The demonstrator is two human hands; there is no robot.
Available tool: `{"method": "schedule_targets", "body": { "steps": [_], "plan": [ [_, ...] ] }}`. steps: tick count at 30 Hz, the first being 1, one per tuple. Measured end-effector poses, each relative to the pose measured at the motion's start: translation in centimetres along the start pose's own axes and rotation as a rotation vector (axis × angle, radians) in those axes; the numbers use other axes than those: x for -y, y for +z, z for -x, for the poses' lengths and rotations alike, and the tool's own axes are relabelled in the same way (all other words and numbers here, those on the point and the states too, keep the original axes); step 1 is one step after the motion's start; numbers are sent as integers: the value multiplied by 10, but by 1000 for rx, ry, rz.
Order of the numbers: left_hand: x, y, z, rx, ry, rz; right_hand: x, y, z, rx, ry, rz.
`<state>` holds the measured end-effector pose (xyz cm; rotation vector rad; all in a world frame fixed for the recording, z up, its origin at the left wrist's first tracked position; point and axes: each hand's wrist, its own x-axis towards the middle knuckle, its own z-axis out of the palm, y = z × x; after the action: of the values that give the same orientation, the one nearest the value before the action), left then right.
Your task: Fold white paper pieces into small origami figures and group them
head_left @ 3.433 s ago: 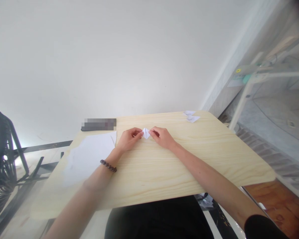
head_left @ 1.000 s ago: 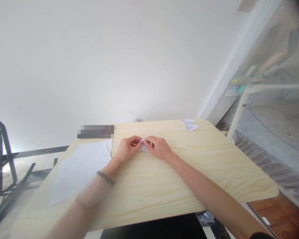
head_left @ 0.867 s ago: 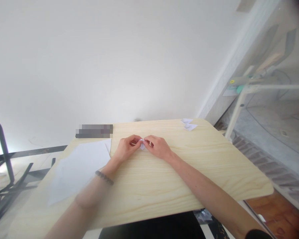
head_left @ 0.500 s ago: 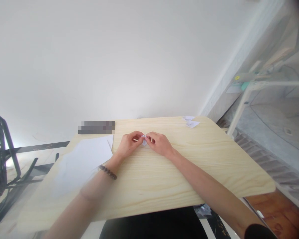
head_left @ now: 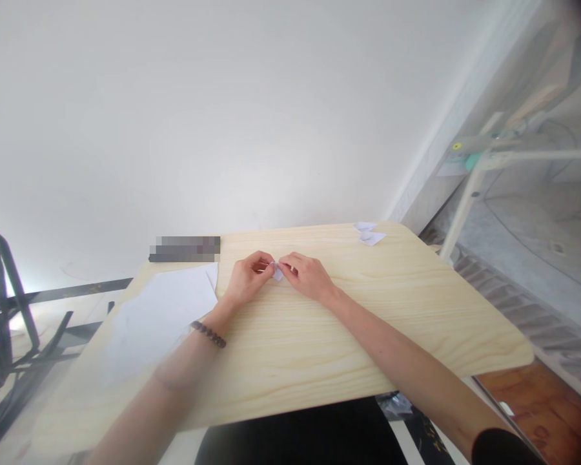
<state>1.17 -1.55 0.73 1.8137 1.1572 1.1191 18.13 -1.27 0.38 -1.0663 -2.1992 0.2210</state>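
Note:
Between my two hands is a small piece of folded white paper (head_left: 277,274), held just above the middle of the table. My left hand (head_left: 248,278), with a dark bead bracelet on its wrist, pinches the paper's left side between thumb and fingers. On the other side, my right hand (head_left: 307,276) has its thumb and fingertips closed on the paper's right edge. The fingers cover part of the paper, so its full shape is hidden.
White paper sheets (head_left: 167,310) lie on the left of the light wooden table (head_left: 368,336). Behind them is a dark, pixelated flat object (head_left: 186,249). Folded paper pieces (head_left: 372,238) rest at the far right. A black chair (head_left: 10,303) stands left, a white wall behind.
The hands stay on the folded paper, with small finger shifts; the paper shows slightly more between them. The whole view has moved a little.

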Motion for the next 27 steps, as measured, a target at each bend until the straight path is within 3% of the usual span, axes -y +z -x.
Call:
{"method": "schedule_targets", "body": {
  "steps": [13, 20, 27],
  "plan": [
    [2, 2, -1, 131, -114, 205, -6, 1, -2, -25, 66, -218],
    [3, 3, -1, 172, -107, 273, -5, 1, 0, 67, 121, -467],
    [2, 2, 0, 202, -140, 269, -6, 3, 0, 29, 164, -447]
  ]
}}
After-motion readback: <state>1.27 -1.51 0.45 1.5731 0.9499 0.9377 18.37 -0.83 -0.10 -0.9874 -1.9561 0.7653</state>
